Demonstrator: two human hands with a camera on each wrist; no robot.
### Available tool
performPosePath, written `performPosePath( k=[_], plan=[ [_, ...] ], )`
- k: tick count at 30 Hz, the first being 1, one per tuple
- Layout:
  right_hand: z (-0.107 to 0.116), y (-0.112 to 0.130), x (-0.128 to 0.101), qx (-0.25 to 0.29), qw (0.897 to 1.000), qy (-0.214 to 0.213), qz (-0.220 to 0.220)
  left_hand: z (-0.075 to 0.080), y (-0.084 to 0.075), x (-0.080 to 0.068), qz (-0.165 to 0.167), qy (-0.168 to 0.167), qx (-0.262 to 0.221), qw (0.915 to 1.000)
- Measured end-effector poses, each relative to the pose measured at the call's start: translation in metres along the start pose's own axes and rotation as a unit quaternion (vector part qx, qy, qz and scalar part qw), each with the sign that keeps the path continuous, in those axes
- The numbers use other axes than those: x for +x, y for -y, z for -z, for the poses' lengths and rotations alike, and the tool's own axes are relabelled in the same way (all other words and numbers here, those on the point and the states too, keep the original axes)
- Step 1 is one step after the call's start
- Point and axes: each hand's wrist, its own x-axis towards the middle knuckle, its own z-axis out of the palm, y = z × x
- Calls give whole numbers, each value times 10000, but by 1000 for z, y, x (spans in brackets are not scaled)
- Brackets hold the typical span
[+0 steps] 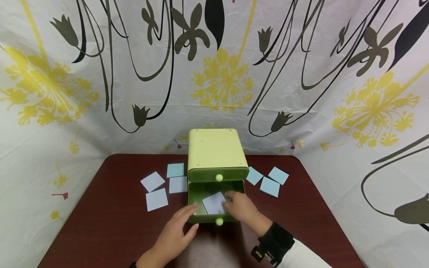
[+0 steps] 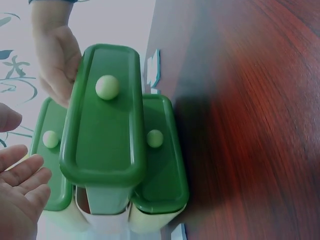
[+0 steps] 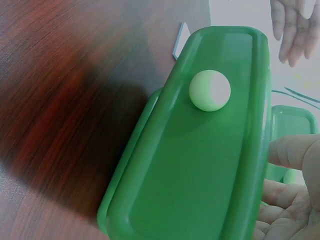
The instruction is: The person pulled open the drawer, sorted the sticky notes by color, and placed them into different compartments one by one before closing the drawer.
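A light green drawer box [image 1: 214, 152] stands mid-table, its dark green lower drawer [image 1: 201, 193] pulled out toward me. A pale square card [image 1: 213, 203] lies tilted inside it. My right hand [image 1: 232, 199] reaches into the drawer, its fingertips resting on the card's right edge. My left hand [image 1: 188, 214] lies with straight fingers against the drawer's front left corner. In the left wrist view the drawer front [image 2: 102, 135] with its round knob [image 2: 107, 87] fills the middle, and my left hand [image 2: 20, 185] lies flat beside it. The right wrist view shows the same knob [image 3: 210, 90] and my right hand [image 3: 292, 190].
Several pale blue and white square cards [image 1: 156, 198] lie on the dark red table [image 1: 100, 230] left of the box, and three more cards [image 1: 270, 186] lie to its right. A flower-patterned cloth [image 1: 214, 74] closes in the table's back and sides.
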Motion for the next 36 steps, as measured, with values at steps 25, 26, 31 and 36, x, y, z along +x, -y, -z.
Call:
performPosePath(
  k=[25, 26, 31, 36],
  plan=[
    [-9, 42, -19, -767, 9837, -427, 1568, 24, 116, 24, 1924, -449, 414, 9794],
    [-10, 44, -19, -844, 9805, -485, 1704, 25, 120, 25, 1990, -438, 462, 9779],
    [-18, 54, -23, -1220, 9645, -651, 2250, 30, 137, 33, 2148, -201, 633, 9744],
    [-26, 62, -28, -1507, 9521, -580, 2595, 33, 154, 42, 2180, 138, 831, 9723]
  ],
)
